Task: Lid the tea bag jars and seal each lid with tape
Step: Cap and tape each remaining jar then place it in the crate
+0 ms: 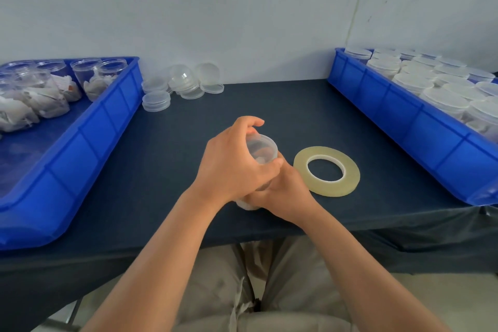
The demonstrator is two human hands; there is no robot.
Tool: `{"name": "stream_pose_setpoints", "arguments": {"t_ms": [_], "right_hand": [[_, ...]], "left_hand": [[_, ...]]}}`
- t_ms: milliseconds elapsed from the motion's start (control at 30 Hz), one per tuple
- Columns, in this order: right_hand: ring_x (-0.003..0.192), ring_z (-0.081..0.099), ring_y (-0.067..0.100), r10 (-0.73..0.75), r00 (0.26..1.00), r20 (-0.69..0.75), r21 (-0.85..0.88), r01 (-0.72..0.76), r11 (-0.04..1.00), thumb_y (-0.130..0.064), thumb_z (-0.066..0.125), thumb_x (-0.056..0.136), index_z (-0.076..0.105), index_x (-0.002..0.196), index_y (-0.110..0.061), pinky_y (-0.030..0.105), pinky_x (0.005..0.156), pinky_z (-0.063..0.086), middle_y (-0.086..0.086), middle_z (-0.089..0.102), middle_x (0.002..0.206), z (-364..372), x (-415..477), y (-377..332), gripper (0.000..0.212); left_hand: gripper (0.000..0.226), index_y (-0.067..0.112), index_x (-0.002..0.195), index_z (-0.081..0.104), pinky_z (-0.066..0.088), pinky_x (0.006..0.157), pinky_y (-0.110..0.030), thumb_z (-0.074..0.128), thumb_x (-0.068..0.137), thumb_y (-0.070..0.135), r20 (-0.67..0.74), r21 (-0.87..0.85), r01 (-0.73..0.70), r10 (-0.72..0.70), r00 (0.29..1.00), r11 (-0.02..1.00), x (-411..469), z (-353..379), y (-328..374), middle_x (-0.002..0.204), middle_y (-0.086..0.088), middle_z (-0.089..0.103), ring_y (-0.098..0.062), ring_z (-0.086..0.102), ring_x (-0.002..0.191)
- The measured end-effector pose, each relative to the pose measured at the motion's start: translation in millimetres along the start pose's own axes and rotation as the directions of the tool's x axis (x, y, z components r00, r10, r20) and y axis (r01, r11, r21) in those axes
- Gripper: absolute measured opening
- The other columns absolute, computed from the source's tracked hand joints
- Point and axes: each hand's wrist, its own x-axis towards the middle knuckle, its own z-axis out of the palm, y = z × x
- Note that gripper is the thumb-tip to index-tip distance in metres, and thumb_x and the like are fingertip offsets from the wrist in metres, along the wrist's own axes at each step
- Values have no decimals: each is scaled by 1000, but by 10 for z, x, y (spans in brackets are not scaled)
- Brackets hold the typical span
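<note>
A clear tea bag jar with a translucent lid [262,147] on it is held tilted above the dark table, near the front edge. My left hand [231,164] curls over the lidded end, fingers wrapped round the lid. Below it my right hand [280,191] grips the jar's body; most of the jar is hidden by both hands. A flat roll of clear yellowish tape [301,160] lies on the table just right of my hands, untouched.
A blue tray [89,127] at left holds open jars [93,75] filled with tea bags. Loose lids [156,100] are heaped at the back by the wall. A blue tray [404,113] at right holds several lidded jars [442,101].
</note>
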Motion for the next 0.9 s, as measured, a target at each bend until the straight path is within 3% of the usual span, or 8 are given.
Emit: {"name": "stream_pose_setpoints", "arguments": {"t_ms": [167,333,433,500,567,700,833,900], "right_hand": [[131,58,1,-11,998,66,7,10,1000,-55,94,64,36,152,-40,35,104,55,-25,59,139,-54,-49,-70,107],[156,0,-9,-16,995,-103,-475,-35,879,-73,71,85,33,165,-31,26,127,13,-18,25,173,-656,-168,104,98],[162,15,11,193,980,-36,-758,-153,635,-75,58,93,44,159,-23,33,125,26,-9,30,171,-950,-292,201,85],[137,54,15,254,967,31,-822,-120,556,-68,54,100,60,141,-29,35,107,50,-10,56,151,-1028,-349,223,58],[96,67,12,216,976,34,-803,-103,588,-62,58,100,67,117,-30,36,86,58,-12,71,115,-1040,-385,196,38],[77,65,14,204,979,2,-710,-142,689,-58,61,94,63,94,-34,40,73,59,-10,68,87,-1095,-420,84,24],[70,57,13,98,993,-60,-436,-114,893,-53,64,84,57,85,-32,35,59,45,-17,63,83,-1141,-498,-74,22],[68,54,9,-2,998,-57,-387,-20,922,-49,67,83,55,83,-30,27,55,39,-18,62,84,-1085,-541,-174,22]], "left_hand": [[77,48,135,43,37,75,-9,66,65,73,51,20,0,-1,999,1000,6,-31,-8,123,27,58,2,56,105],[79,49,135,42,41,84,-23,67,65,75,63,34,27,-29,998,999,81,-50,-47,127,31,56,8,51,105],[81,52,134,43,41,86,-26,75,63,78,85,41,46,-49,995,998,167,-76,-78,128,35,55,8,50,108],[86,55,134,46,43,90,-28,78,59,83,117,52,43,-49,992,998,226,-100,-95,134,33,55,5,51,117],[91,56,140,48,46,105,-35,79,59,85,136,116,5,-21,990,993,253,-139,-76,144,26,53,-3,47,136],[92,41,151,54,21,129,-47,72,71,81,22,381,-215,223,974,899,165,-194,9,167,1,40,-26,26,158],[42,23,124,76,30,126,-33,71,93,52,-150,194,-340,370,917,920,-118,-113,103,137,5,67,-17,53,139],[45,24,126,75,39,118,-26,64,97,56,-115,86,-270,279,953,959,-303,-45,202,132,13,69,-4,54,133]]}}
